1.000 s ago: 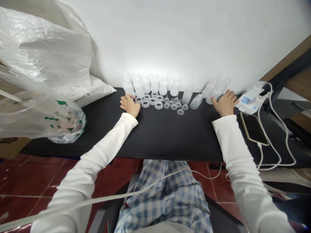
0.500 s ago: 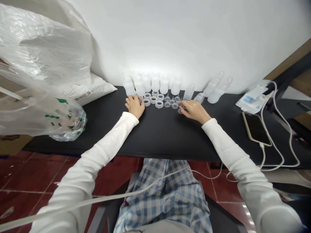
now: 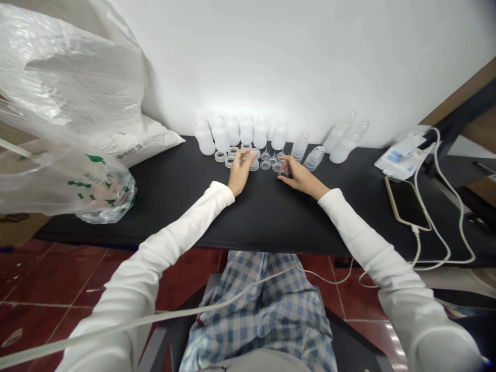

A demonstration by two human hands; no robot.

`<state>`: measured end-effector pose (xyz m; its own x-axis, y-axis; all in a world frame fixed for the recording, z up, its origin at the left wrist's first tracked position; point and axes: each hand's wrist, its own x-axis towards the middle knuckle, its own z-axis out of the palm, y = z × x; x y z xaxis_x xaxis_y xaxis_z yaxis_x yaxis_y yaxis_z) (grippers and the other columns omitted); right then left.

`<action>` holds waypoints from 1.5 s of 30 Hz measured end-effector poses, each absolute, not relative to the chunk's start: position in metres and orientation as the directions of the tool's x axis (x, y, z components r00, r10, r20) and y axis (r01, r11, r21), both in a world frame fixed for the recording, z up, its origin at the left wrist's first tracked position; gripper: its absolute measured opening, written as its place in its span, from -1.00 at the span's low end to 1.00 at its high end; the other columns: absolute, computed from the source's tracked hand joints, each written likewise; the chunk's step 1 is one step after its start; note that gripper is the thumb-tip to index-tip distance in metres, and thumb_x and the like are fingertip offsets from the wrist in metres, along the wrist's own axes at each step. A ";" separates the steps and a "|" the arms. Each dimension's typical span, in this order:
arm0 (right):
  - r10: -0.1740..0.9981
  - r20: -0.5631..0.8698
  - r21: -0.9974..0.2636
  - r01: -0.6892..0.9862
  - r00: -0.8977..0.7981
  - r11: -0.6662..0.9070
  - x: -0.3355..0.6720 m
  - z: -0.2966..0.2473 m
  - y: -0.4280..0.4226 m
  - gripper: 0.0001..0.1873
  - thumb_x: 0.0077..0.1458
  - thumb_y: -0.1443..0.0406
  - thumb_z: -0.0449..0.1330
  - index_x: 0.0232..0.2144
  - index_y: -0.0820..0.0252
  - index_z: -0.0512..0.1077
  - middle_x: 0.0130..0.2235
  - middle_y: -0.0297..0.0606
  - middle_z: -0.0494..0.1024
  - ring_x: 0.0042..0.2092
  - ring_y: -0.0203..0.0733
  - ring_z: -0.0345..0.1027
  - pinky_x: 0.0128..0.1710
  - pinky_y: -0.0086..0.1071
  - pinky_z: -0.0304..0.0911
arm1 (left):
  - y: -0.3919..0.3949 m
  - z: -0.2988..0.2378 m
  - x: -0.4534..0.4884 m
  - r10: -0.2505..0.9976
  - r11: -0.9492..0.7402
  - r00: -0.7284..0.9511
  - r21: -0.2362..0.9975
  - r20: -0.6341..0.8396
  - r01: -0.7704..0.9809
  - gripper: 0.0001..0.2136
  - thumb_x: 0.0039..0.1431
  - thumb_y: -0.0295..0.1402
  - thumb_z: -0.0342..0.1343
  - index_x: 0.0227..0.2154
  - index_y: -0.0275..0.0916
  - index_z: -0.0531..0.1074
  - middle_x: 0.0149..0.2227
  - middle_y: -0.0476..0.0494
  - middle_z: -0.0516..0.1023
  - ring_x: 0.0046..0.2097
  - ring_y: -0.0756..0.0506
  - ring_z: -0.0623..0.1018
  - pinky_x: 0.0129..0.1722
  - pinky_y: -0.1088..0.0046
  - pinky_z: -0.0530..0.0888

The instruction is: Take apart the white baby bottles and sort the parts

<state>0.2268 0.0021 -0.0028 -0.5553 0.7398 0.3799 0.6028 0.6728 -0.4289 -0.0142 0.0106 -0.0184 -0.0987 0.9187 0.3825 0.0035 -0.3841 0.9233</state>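
My left hand (image 3: 241, 169) is over the group of translucent bottle rings (image 3: 230, 162), with fingers pinched together at a ring (image 3: 256, 153) on the right side of the group; its fingertips partly cover that ring. My right hand (image 3: 300, 176) pinches a clear bottle nipple (image 3: 284, 172) between thumb and fingers at the near edge of several clear nipples (image 3: 265, 164). Behind these parts stands a row of milky-white baby bottles (image 3: 247, 130). Just beyond my right hand are a clear bottle cap (image 3: 300, 145) and a tilted clear cap (image 3: 314, 158).
Two capped bottles (image 3: 344, 143) lean at the wall on the right. Farther right lie a phone (image 3: 407, 203) with its white cable (image 3: 417, 253) and a white-blue packet (image 3: 399, 160). Large plastic bags (image 3: 70, 93) crowd the left side of the black table (image 3: 271, 222).
My left hand has moved right from the leftmost ring, uncovering it, to the rings on the right. My right hand has shifted slightly left and toward me, bringing the pinched nipple into view.
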 end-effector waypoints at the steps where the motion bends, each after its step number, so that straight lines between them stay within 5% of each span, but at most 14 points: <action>1: 0.733 0.420 -0.478 0.557 -0.534 0.679 0.225 -0.008 0.004 -0.42 0.20 0.20 0.24 0.19 0.12 0.15 -0.08 -0.11 0.50 -0.07 0.00 0.48 -0.03 -0.07 0.46 | 0.011 -0.019 -0.006 0.943 -0.325 -0.103 0.942 0.316 -0.080 -0.66 0.31 0.01 0.13 -0.16 -0.19 0.44 -0.05 -0.18 0.55 0.04 -0.11 0.57 0.16 0.26 0.47; 7: 0.707 0.482 -0.536 0.465 -0.517 0.705 0.217 -0.014 0.004 -0.77 0.22 0.12 0.24 -0.24 0.06 0.27 -0.15 -0.18 0.48 -0.09 -0.07 0.45 -0.03 -0.10 0.47 | 0.006 -0.008 0.017 0.992 -0.110 0.019 0.948 0.121 -0.299 -0.67 0.36 -0.06 0.06 -0.27 -0.24 0.48 -0.28 -0.15 0.58 -0.24 -0.06 0.59 -0.30 0.45 0.55; 11: 0.651 0.455 -0.500 0.430 -0.608 0.752 0.219 -0.002 -0.004 -0.91 0.25 0.23 0.16 -0.22 0.08 0.35 -0.14 -0.17 0.48 -0.10 -0.10 0.42 -0.02 -0.13 0.46 | -0.002 -0.001 0.012 0.995 -0.022 0.083 0.954 0.049 -0.298 -0.55 0.40 0.04 -0.04 -0.26 -0.28 0.50 -0.28 -0.22 0.65 -0.39 0.00 0.52 -0.43 0.51 0.48; 19: 0.622 0.442 -0.416 0.466 -0.647 0.781 0.215 -0.001 -0.011 -0.78 0.31 0.28 0.10 -0.03 0.11 0.43 -0.06 -0.11 0.48 -0.07 -0.11 0.45 0.01 -0.15 0.46 | -0.008 0.001 0.006 0.994 -0.011 0.099 0.960 0.040 -0.279 -0.46 0.38 0.15 -0.06 -0.20 -0.29 0.50 -0.21 -0.28 0.68 -0.39 0.00 0.53 -0.41 0.47 0.47; 27: 0.638 0.500 -0.342 0.543 -0.586 0.767 0.214 0.009 -0.021 -0.84 0.34 0.22 0.12 -0.10 0.08 0.46 -0.20 -0.21 0.54 -0.17 -0.15 0.50 -0.08 -0.27 0.45 | -0.010 0.004 0.005 0.997 -0.054 0.031 0.969 0.063 -0.242 -0.43 0.38 0.17 -0.11 -0.21 -0.27 0.51 -0.22 -0.24 0.68 -0.42 0.02 0.52 -0.45 0.49 0.45; 32: 0.677 0.499 -0.413 0.538 -0.541 0.735 0.214 0.008 -0.022 -0.89 0.30 0.25 0.13 -0.17 0.08 0.45 -0.20 -0.24 0.58 -0.20 -0.17 0.52 -0.09 -0.27 0.48 | -0.010 0.003 0.005 0.999 -0.034 0.020 0.965 0.040 -0.261 -0.48 0.38 0.14 -0.06 -0.21 -0.27 0.50 -0.17 -0.24 0.70 -0.39 0.02 0.56 -0.45 0.53 0.47; 40: 0.675 0.698 -0.490 0.526 -0.241 0.695 0.208 0.001 -0.024 -0.85 0.25 0.14 0.15 -0.22 0.06 0.37 -0.30 -0.30 0.60 -0.33 -0.24 0.52 -0.25 -0.32 0.54 | -0.007 -0.003 0.005 0.999 -0.030 0.009 0.965 0.034 -0.261 -0.62 0.40 -0.02 0.04 -0.07 -0.26 0.49 -0.07 -0.28 0.67 -0.29 -0.03 0.67 -0.31 0.48 0.57; 45: 0.672 0.681 -0.483 0.511 -0.293 0.712 0.202 -0.001 -0.031 -0.79 0.26 0.07 0.14 -0.22 0.04 0.39 -0.34 -0.30 0.60 -0.36 -0.23 0.50 -0.31 -0.31 0.52 | -0.012 -0.001 0.005 0.986 -0.057 0.141 0.972 0.091 -0.228 -0.65 0.42 -0.10 0.05 0.00 -0.24 0.54 -0.07 -0.25 0.67 -0.20 -0.04 0.67 -0.25 0.49 0.61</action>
<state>0.2020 -0.0311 -0.0005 -0.2926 0.6716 0.6807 0.5106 0.7116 -0.4826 0.0047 -0.0118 -0.0008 0.1413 0.9858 0.0907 -0.2281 -0.0567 0.9720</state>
